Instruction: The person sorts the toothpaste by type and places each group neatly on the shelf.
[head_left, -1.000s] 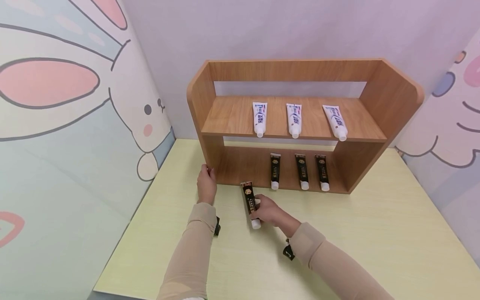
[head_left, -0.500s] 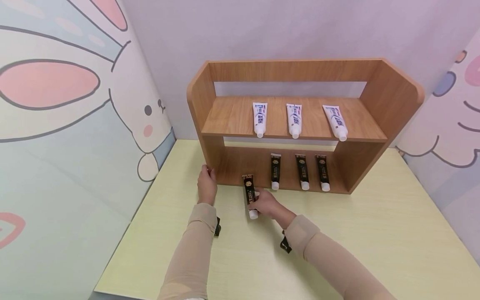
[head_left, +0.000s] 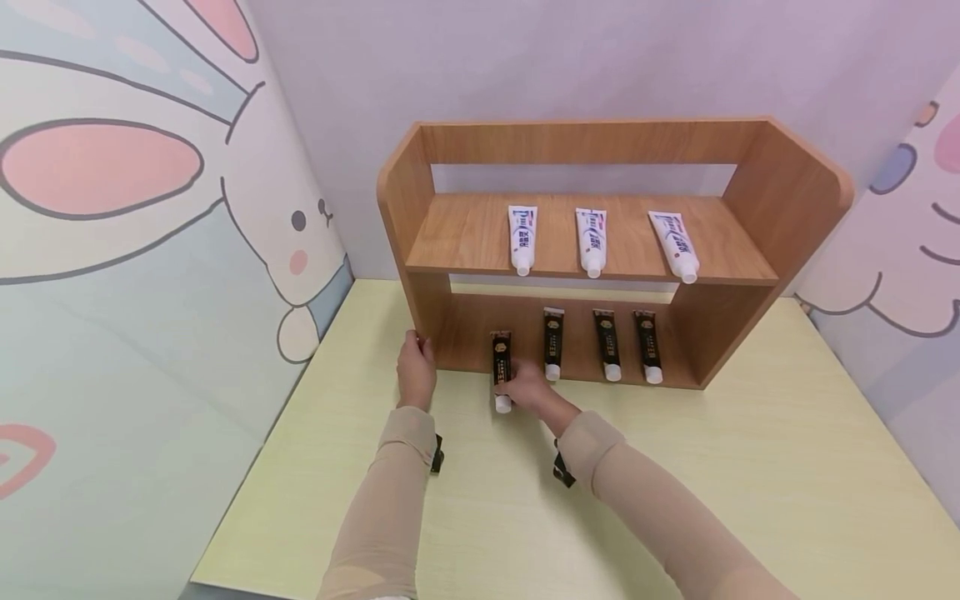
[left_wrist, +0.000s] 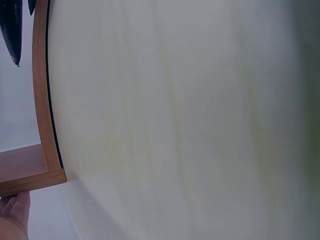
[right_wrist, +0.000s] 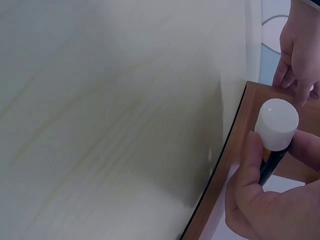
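Observation:
My right hand [head_left: 534, 388] grips a black toothpaste tube [head_left: 502, 365] by its sides, near the white cap [right_wrist: 277, 122]. The tube's crimped end reaches over the lower board of a two-tier wooden shelf [head_left: 592, 142], and its cap end juts out past the front edge. In the right wrist view, thumb and fingers lie on either side of the tube just behind the cap. My left hand [head_left: 416, 373] holds the front edge of the shelf's left side panel [left_wrist: 35, 182]. Several fingers show against that panel in the right wrist view.
Three black toothpaste tubes, the nearest [head_left: 553, 343] just right of the held one, lie on the lower board with caps forward. Three white toothpaste tubes, one in the middle [head_left: 592, 242], lie on the upper board. The shelf stands on a pale yellow table [head_left: 675, 467] against the wall.
My right hand has carried the black toothpaste tube away from me, from over the table to over the lower board's front edge, and the tube has straightened. The left hand stays on the side panel.

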